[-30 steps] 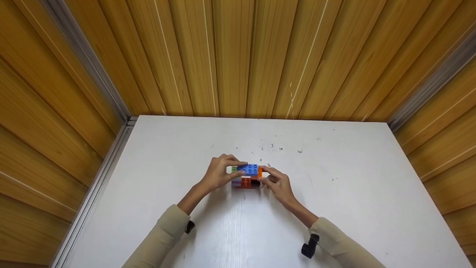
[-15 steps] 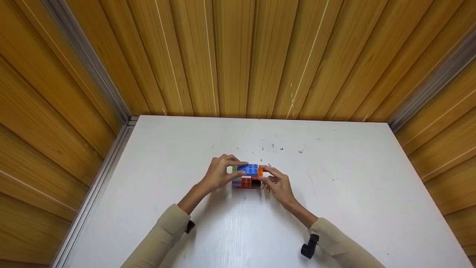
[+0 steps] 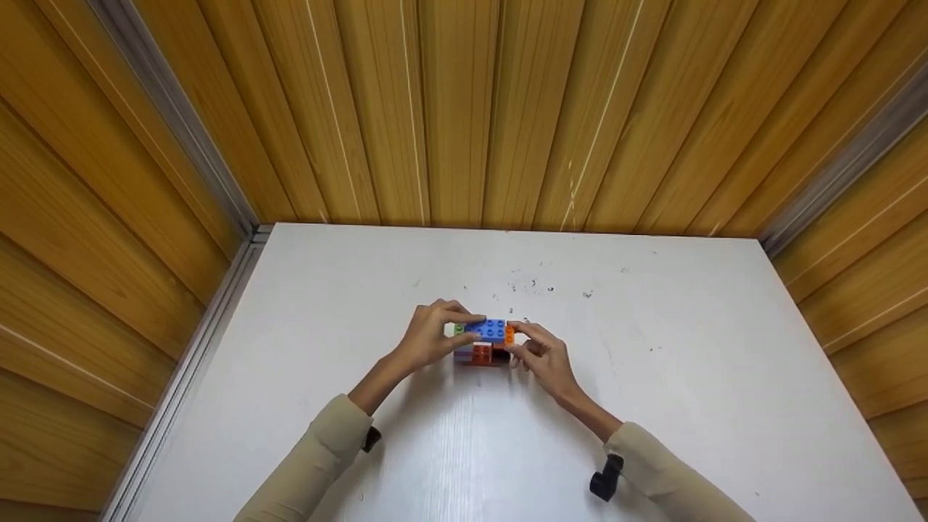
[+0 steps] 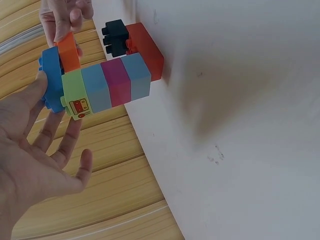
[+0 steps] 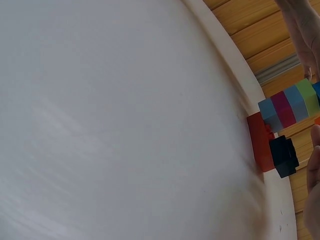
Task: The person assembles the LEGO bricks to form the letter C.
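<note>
A small tower of toy building bricks stands on the white table. Its red base brick (image 4: 147, 50) carries a black brick (image 4: 116, 38) at one end. At the other end rises a column of grey-blue and magenta bricks (image 4: 115, 82), topped by a light green brick (image 4: 76, 94) with a printed picture. My left hand (image 3: 428, 338) pinches a blue brick (image 3: 494, 330) between thumb and finger, at the top of the tower. From the other side my right hand (image 3: 549, 364) pinches an orange brick (image 4: 68, 52), which sits against the blue one. Whether these two are joined I cannot tell.
The white table (image 3: 464, 449) spreads around the bricks, with small dark marks (image 3: 533, 284) beyond them. Wood-patterned walls (image 3: 449, 116) close off the back and sides. Black straps or mounts (image 3: 606, 478) hang at both sleeves.
</note>
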